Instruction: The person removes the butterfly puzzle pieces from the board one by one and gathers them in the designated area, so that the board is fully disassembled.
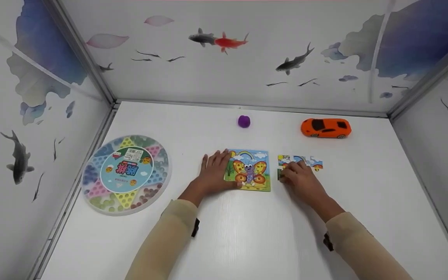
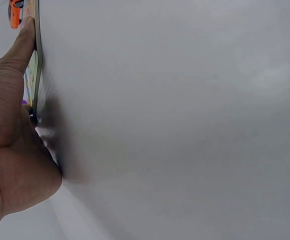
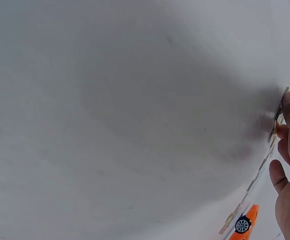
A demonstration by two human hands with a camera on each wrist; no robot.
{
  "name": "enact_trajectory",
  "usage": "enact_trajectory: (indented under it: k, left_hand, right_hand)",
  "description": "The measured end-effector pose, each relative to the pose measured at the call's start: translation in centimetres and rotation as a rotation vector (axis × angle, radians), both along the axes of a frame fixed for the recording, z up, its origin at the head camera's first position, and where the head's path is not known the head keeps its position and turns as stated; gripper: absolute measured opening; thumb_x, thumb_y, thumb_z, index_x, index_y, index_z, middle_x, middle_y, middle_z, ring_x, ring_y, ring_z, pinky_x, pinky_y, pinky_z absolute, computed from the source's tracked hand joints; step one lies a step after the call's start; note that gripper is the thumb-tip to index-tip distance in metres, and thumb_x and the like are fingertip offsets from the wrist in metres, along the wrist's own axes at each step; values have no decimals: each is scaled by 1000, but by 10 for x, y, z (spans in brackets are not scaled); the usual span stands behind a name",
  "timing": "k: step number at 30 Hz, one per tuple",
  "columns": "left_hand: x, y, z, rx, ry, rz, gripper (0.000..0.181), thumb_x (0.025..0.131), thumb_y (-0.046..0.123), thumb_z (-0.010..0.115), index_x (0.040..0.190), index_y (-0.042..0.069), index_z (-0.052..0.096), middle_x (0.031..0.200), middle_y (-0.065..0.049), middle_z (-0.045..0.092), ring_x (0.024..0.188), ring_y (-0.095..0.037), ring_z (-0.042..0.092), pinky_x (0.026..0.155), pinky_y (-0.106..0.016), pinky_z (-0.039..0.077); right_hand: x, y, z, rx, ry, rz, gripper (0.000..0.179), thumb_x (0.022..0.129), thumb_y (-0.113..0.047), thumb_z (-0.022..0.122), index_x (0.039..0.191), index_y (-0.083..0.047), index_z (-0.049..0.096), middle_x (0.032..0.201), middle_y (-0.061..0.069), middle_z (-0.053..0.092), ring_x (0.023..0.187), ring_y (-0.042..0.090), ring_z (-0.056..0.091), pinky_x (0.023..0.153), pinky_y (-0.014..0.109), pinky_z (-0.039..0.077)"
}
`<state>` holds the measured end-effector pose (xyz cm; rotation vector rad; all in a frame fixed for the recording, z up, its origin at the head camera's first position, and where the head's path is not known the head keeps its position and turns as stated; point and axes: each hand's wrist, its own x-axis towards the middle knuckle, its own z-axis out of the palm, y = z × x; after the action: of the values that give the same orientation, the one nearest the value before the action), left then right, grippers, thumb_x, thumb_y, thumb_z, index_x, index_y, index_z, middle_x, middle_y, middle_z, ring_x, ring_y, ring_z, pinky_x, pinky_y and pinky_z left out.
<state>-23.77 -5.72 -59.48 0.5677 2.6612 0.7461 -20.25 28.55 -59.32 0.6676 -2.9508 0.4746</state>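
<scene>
A square butterfly picture board [image 1: 249,170] lies on the table before the person. My left hand [image 1: 216,171] rests along its left side, fingers spread towards the top corner and thumb on its lower part. In the left wrist view the thumb [image 2: 22,47] lies out along the board's edge [image 2: 37,70]. Right of the board, joined jigsaw pieces [image 1: 316,163] form a strip with sky and a rainbow. My right hand [image 1: 303,181] pinches a dark green puzzle piece [image 1: 279,174] just below the strip's left end; the fingers cover part of the strip.
A round Chinese checkers box [image 1: 126,175] with coloured marbles stands at the left. Behind the board sits a small purple ball [image 1: 244,121]. An orange toy car [image 1: 326,128] stands at the back right. Printed wall panels [image 1: 224,77] enclose the table's back and sides.
</scene>
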Motion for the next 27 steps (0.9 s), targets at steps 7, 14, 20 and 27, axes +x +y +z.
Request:
enact_trajectory:
  k: [7,14,20,27]
  left_hand:
    - [-2,-1,-2,-32,7,-3,118,94,70,74,180,16,13,189,-6,11,175,-36,5,140,-64,-6]
    - [-4,-1,-11,-10,-7,3,123,91,72,75,180,17,12,189,-5,8,176,-34,1,139,-62,-11]
    - [-4,-1,-8,-1,-15,-5,121,92,70,76,180,16,12,189,-6,8,176,-35,1,139,-62,-12]
    - [0,-2,2,7,-26,-14,119,95,68,75,180,15,12,189,-5,8,176,-33,0,139,-63,-12]
  right_hand:
    - [-1,-1,2,-22,-29,-5,16,100,-20,84,115,-13,83,119,7,67,116,29,54,101,48,54]
    - [-2,-5,5,9,-45,-52,35,105,-43,76,128,-16,78,136,8,66,133,35,58,116,65,47]
    - [-6,-17,8,72,-14,-69,59,106,-55,69,153,-19,66,158,9,63,149,38,57,124,74,39]
    - [-12,-39,10,110,-19,-46,58,107,-50,71,154,-17,65,157,8,64,149,35,57,122,75,40]
